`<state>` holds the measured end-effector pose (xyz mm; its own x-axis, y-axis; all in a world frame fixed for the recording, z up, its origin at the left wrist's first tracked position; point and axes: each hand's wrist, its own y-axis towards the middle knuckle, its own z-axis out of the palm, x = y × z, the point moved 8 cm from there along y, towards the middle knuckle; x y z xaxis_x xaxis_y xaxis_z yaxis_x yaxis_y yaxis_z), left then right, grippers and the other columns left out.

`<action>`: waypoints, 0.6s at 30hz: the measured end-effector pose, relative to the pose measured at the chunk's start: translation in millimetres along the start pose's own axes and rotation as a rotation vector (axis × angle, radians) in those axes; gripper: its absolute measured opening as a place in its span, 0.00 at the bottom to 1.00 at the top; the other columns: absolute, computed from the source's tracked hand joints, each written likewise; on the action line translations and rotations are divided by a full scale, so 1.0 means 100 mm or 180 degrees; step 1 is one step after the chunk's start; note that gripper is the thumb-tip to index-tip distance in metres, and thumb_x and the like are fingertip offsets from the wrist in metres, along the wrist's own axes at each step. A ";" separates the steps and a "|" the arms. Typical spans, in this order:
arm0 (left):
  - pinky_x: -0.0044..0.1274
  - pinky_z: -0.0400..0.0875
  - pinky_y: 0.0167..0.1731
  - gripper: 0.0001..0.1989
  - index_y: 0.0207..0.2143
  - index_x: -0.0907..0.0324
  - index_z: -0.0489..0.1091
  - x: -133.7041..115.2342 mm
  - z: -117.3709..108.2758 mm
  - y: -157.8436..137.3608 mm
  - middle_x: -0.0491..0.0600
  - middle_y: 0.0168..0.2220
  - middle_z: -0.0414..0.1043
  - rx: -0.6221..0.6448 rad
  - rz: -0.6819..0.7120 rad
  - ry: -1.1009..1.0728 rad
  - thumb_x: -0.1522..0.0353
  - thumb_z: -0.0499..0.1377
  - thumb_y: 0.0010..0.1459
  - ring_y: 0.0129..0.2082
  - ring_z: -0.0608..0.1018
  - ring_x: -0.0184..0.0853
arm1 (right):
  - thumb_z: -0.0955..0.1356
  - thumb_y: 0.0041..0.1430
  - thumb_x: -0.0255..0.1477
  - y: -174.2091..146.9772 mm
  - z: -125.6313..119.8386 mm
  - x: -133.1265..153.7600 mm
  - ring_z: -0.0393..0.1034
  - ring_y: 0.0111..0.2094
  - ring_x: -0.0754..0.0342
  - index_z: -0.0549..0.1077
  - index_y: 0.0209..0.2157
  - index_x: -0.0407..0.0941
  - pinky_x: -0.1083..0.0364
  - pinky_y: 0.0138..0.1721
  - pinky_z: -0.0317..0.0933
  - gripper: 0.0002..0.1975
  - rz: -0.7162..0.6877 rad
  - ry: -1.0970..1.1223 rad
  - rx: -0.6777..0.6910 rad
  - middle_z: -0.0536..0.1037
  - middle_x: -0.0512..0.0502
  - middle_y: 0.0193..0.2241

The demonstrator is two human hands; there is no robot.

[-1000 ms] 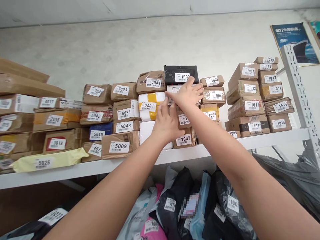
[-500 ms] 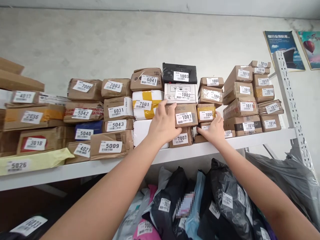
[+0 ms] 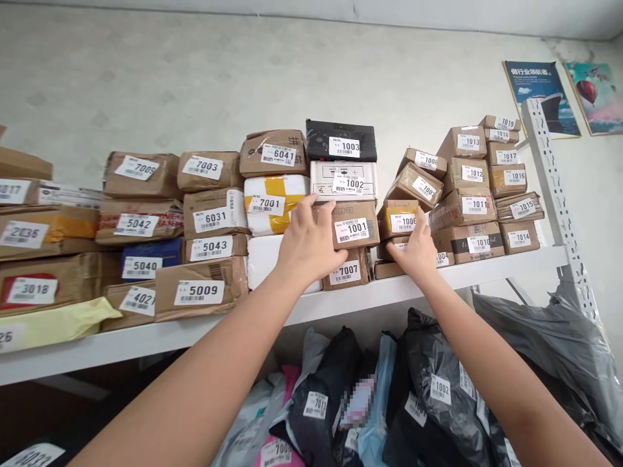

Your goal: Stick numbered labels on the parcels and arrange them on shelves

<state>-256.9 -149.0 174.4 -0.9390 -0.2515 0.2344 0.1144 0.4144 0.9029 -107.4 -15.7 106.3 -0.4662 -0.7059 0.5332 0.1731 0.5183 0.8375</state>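
Observation:
My left hand (image 3: 307,245) is closed around the left end of a brown cardboard box (image 3: 356,217) labelled 1001, thumb low on its front. This box sits on a box labelled 7007 (image 3: 346,271), under a white box labelled 1002 (image 3: 343,180) and a black one labelled 1003 (image 3: 341,141). My right hand (image 3: 416,254) curls around a small yellow-taped box (image 3: 400,220) labelled 1006, with its thumb against the partly hidden box just below. Above it, boxes labelled 1007 (image 3: 416,185) and 1008 (image 3: 423,161) lean to the right.
Stacked parcels fill the white shelf (image 3: 311,301) on both sides, including a box labelled 5009 (image 3: 199,292) and one labelled 1011 (image 3: 467,206). A perforated upright (image 3: 555,175) stands at right. Bagged parcels (image 3: 335,376) lie below; posters (image 3: 542,97) hang behind.
Boxes 1007 and 1008 have tipped to the right, and a gap has widened beside 1002. Both hands keep their hold. The view has shifted slightly.

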 end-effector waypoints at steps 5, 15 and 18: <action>0.54 0.39 0.68 0.49 0.66 0.58 0.47 -0.17 -0.22 0.05 0.64 0.69 0.41 -0.0207 -0.0017 -0.0068 0.59 0.68 0.47 0.70 0.44 0.63 | 0.69 0.54 0.38 0.01 0.00 0.00 0.71 0.47 0.35 0.48 0.67 0.47 0.42 0.43 0.67 0.43 -0.0052 -0.0108 0.0092 0.70 0.35 0.48; 0.59 0.44 0.63 0.62 0.71 0.51 0.41 -1.74 -0.03 1.38 0.56 0.73 0.28 0.0275 0.0790 -0.0304 0.59 0.73 0.40 0.69 0.33 0.71 | 0.71 0.52 0.40 0.00 0.02 0.00 0.69 0.52 0.35 0.44 0.68 0.42 0.41 0.47 0.67 0.49 -0.0224 0.0126 0.0379 0.68 0.33 0.52; 0.65 0.46 0.59 0.66 0.72 0.48 0.39 -1.84 0.30 1.69 0.55 0.74 0.21 0.0827 0.0470 -0.0045 0.56 0.74 0.37 0.67 0.28 0.76 | 0.68 0.55 0.36 0.00 0.06 0.00 0.69 0.50 0.36 0.48 0.67 0.42 0.44 0.45 0.68 0.42 -0.0338 0.0018 0.0406 0.68 0.33 0.51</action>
<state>-74.6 -6.0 273.3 -0.9230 -0.1605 0.3497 0.1650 0.6560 0.7365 -112.4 -12.9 105.6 -0.4711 -0.7624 0.4436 0.0115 0.4975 0.8674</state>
